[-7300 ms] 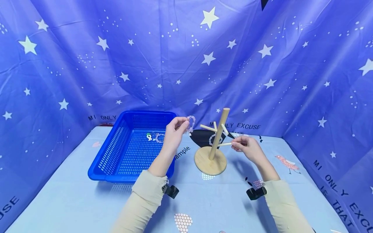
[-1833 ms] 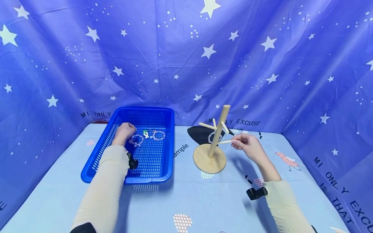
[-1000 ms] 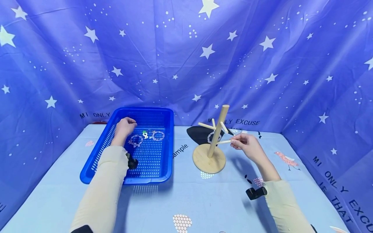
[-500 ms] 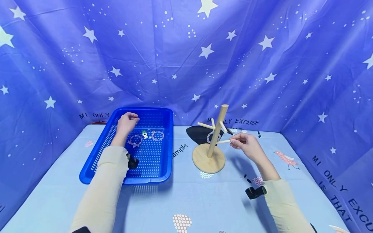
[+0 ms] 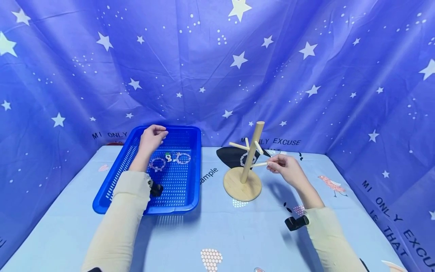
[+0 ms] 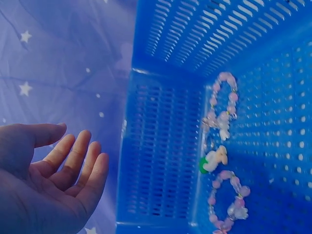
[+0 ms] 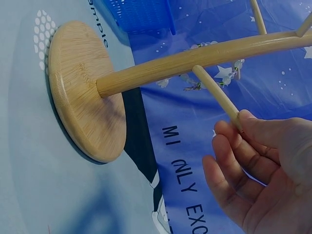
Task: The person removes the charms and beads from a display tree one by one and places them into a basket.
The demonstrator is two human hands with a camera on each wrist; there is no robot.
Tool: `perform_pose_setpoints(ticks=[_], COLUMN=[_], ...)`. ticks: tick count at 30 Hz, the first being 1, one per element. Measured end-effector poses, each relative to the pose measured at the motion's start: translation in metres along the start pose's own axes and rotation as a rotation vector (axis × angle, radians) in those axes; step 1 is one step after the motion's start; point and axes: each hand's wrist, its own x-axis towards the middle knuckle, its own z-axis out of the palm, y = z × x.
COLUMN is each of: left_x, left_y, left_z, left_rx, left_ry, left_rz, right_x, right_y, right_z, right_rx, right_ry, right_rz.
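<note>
My left hand [image 5: 152,139] hovers over the back of the blue basket [image 5: 196,181], fingers loosely bent and holding nothing. Inside lie two pink beaded bracelets, one [image 6: 232,97] nearer the basket's middle in the left wrist view and another [image 6: 245,191] below it. Between them is a small white and green figure [image 6: 214,159]. With thumb and fingertips, my right hand [image 5: 287,170] pinches the end of a low peg [image 7: 218,92] on a wooden stand [image 5: 250,158]. Behind the stand's post hangs a clear beaded bracelet [image 7: 239,63], partly hidden by the post.
Several other pegs stick out from the upper post, one [image 5: 239,146] pointing left. The stand's round base [image 5: 234,189] rests on a light blue tablecloth [image 5: 170,241] to the right of the basket. A starry curtain [image 5: 204,75] encloses the back and sides.
At 7.3 s ago my left hand held a bracelet beside the stand; now it is empty. Over the last second it rose toward the basket's back edge. My right hand keeps its pinch.
</note>
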Motion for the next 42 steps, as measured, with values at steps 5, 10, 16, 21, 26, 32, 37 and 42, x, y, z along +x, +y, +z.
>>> perform_pose_setpoints(ticks=[5,10,16,21,26,32,37,42], left_x=[-0.008,-0.018,-0.032,-0.042,-0.052,-0.063,-0.069,-0.075], left_y=[0.01,0.021,0.035,0.047,0.055,0.061,0.064,0.069], left_z=[-0.001,-0.003,-0.004,0.0,0.006,0.015,0.018,0.021], left_rx=[-0.065,-0.102,-0.107,-0.113,-0.128,-0.155,-0.157,-0.161], left_ry=[-0.042,-0.065,-0.082,-0.082,-0.086,-0.09,-0.086,-0.085], left_rz=[0.009,0.038,0.092,0.163,0.203,0.228,0.253,0.275], right_x=[-0.001,-0.005,-0.006,-0.003,0.0,-0.001,-0.002,0.001], right_y=[-0.003,-0.009,-0.025,-0.045,-0.061,-0.068,-0.072,-0.075], right_z=[0.001,0.003,0.01,0.02,0.028,0.033,0.035,0.039], right_rx=[-0.073,-0.235,-0.254,-0.162,-0.119,-0.086,-0.091,-0.099], right_ry=[0.031,0.127,0.21,0.258,0.285,0.334,0.414,0.466], right_rz=[-0.012,-0.043,-0.089,-0.158,-0.189,-0.193,-0.238,-0.248])
